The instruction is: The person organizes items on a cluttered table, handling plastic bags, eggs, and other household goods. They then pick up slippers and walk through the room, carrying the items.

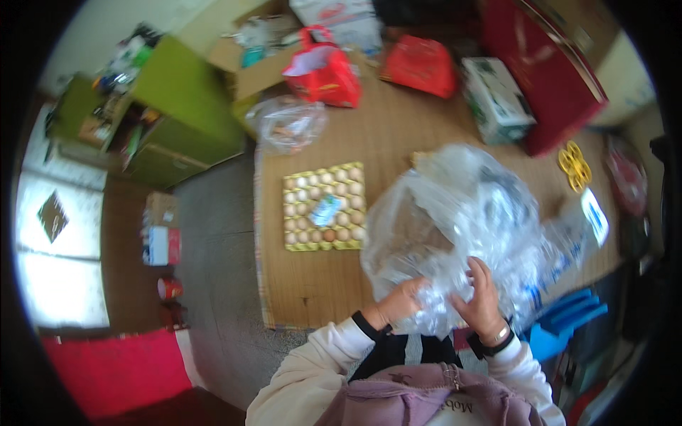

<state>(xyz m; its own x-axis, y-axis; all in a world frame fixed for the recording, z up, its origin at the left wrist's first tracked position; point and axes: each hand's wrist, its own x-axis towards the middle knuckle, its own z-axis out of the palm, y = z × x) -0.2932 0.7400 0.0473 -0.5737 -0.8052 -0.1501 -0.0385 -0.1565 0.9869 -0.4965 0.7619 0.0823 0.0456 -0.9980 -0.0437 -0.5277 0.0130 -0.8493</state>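
Note:
A large clear plastic bag (479, 213) lies bunched up on the wooden table in front of me. My left hand (400, 302) grips a fold at its near edge, the fingertips partly hidden by the film. Over the same crumpled part, my right hand (482, 303) has thumb and fingers spread apart, close to or touching the plastic; no fold is plainly pinched there. Left of the bag sits a yellow egg tray (326, 246) filled with eggs (341, 175). A small blue-and-white packet (326, 210) rests on top of the eggs.
Behind stand a red bag (325, 74), another red bag (418, 66), a green-white box (498, 101) and a clear bag (287, 125). At right are a yellow plastic object (574, 166) and a blue plastic stool (565, 325). Green cabinets (176, 106) stand left, beyond the table edge.

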